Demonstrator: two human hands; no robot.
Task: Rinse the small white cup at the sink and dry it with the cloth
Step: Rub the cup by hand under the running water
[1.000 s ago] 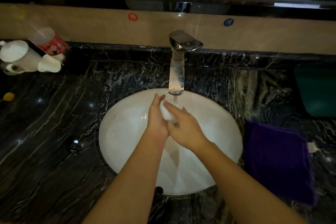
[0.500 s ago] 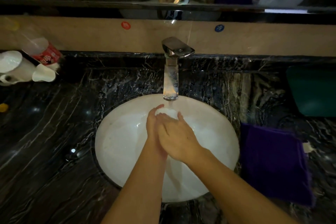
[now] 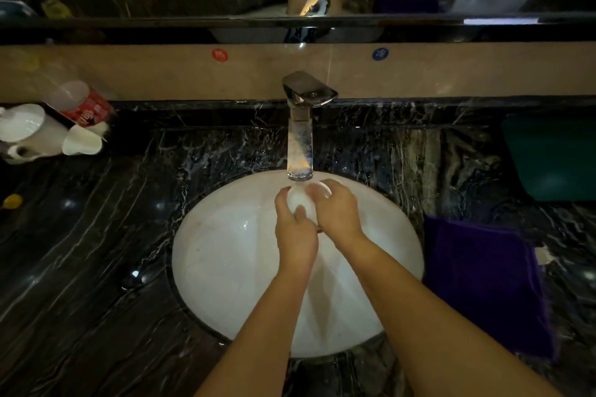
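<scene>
The small white cup lies on its side between both hands, just under the spout of the chrome tap, above the white oval sink. My left hand wraps the cup's rounded bottom from the left. My right hand covers its rim side, where a bit of white rim shows past the fingers. Whether water is running is hard to tell. The purple cloth lies flat on the counter to the right of the sink.
Dark marble counter surrounds the sink. At the far left stand a white teapot, another small white cup and a red-labelled clear bottle. A green container sits at the right. A mirror runs along the back.
The cup has turned in my hands: more of its white body and rim now shows under the spout. My right hand has shifted from over the left hand to the cup's right side.
</scene>
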